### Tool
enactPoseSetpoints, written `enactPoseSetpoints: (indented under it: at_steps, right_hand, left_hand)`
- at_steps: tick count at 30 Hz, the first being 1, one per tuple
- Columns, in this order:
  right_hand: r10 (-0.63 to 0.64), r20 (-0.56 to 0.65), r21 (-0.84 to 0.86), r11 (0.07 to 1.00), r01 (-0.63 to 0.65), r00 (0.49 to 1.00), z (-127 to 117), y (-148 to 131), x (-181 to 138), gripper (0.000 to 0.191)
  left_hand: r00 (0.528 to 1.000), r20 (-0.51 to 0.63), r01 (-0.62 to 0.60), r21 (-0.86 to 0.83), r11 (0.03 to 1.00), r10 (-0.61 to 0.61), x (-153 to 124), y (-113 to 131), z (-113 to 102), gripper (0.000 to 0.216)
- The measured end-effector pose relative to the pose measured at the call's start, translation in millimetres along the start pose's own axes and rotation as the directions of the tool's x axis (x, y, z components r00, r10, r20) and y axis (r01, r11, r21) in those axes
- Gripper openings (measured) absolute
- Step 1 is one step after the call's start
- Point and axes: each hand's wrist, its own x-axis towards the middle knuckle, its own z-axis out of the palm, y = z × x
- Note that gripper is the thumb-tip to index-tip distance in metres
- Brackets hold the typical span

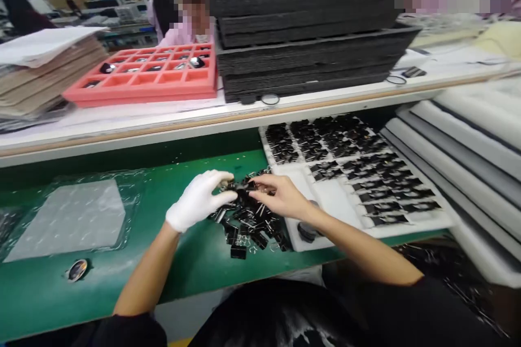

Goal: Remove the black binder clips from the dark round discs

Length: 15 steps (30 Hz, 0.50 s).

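A heap of black binder clips (pixel 254 222) with silver wire handles lies on the green table. Above its far end, my left hand (pixel 201 198), in a white glove, has thumb and fingers closed on one side of a black binder clip (pixel 243 186). My bare right hand (pixel 283 195) pinches the other side of it. Fingertips and other clips partly hide this piece. To the right of the heap, a white foam tray (pixel 336 200) holds rows of similar black clips, and my right forearm reaches across its near left corner.
A clear plastic sheet (pixel 71 219) and a small round object (pixel 77 270) lie at the left. Behind, a shelf carries a pink compartment tray (pixel 142 95) and stacked black trays (pixel 301 59). White and grey foam sheets (pixel 459 157) lean at the right. A co-worker (pixel 189 27) sits opposite.
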Motion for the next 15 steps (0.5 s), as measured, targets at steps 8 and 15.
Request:
enactPoseSetpoints:
  at_steps: [8, 15]
  right_hand:
    - [-0.150, -0.414, -0.317, 0.949, 0.012, 0.898, -36.2, 17.8, -116.9, 0.053]
    - [-0.332, -0.472, -0.716, 0.685, -0.136, 0.816, -18.0, 66.6, -172.6, 0.033]
  left_hand:
    - [0.869, 0.262, -0.493, 0.371, 0.787, 0.420, 48.3, 67.9, 43.3, 0.029]
    - [0.908, 0.226, -0.418, 0.463, 0.781, 0.352, 126.1, 136.3, 113.0, 0.031]
